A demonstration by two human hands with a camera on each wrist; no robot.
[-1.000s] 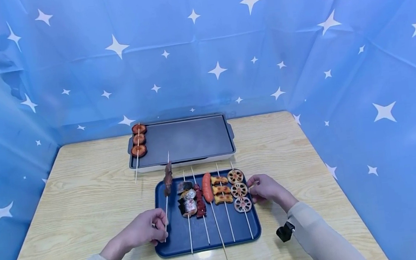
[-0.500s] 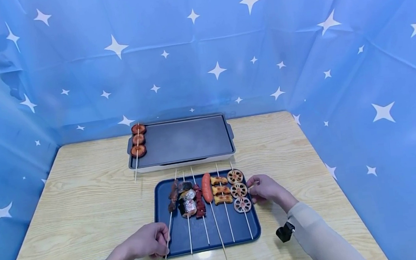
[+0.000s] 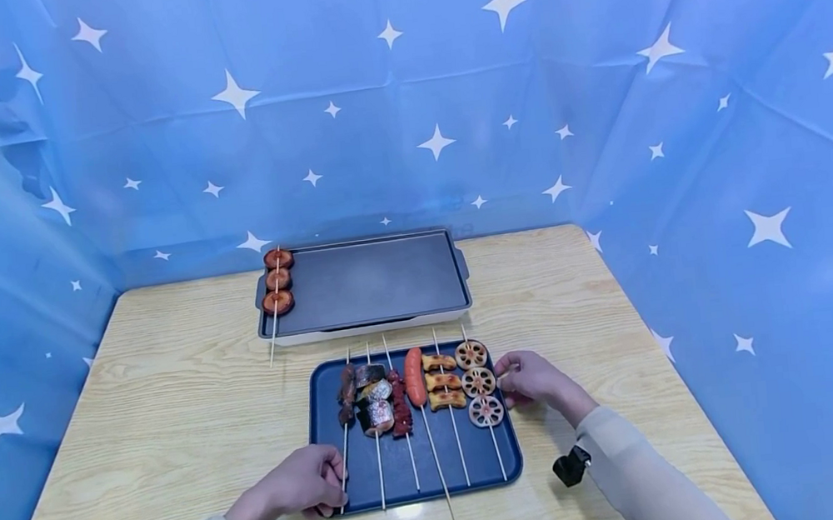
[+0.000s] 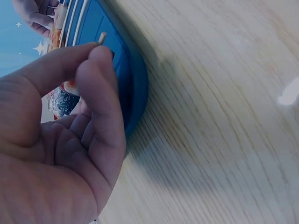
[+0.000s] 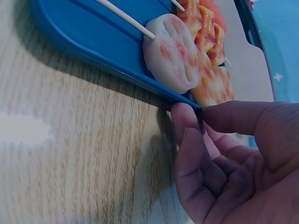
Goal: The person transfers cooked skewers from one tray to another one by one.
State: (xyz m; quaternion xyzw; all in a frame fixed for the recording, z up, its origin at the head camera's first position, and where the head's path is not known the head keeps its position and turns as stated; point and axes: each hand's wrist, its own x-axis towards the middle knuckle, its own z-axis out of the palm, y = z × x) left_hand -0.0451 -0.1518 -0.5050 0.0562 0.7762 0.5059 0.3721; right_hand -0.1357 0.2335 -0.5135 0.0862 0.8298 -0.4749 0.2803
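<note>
In the head view, my left hand (image 3: 304,482) pinches the lower stick of a dark brown meat skewer (image 3: 347,394), which lies along the left side of a blue tray (image 3: 362,479). The stick's end (image 4: 102,38) pokes out between thumb and forefinger in the left wrist view. My right hand (image 3: 537,378) holds the tray's right rim between thumb and fingers; the right wrist view shows that grip right beside a lotus root skewer (image 5: 172,53). Between the hands, the tray also bears a fish-piece skewer (image 3: 377,413), a red meat skewer (image 3: 399,404), a sausage skewer (image 3: 414,377) and a yellow grilled-piece skewer (image 3: 443,380).
Behind the tray stands a dark griddle (image 3: 373,281) on a white base. A skewer of round brown slices (image 3: 278,279) lies on its left edge, its stick overhanging the front. The sausage's stick overhangs the tray's front. A blue star-patterned cloth (image 3: 378,172) encloses the wooden table (image 3: 172,384).
The meat skewer has come down from a raised tilt onto the tray's left side. My left hand has lowered toward the tray's front corner with it. My right hand stays at the rim.
</note>
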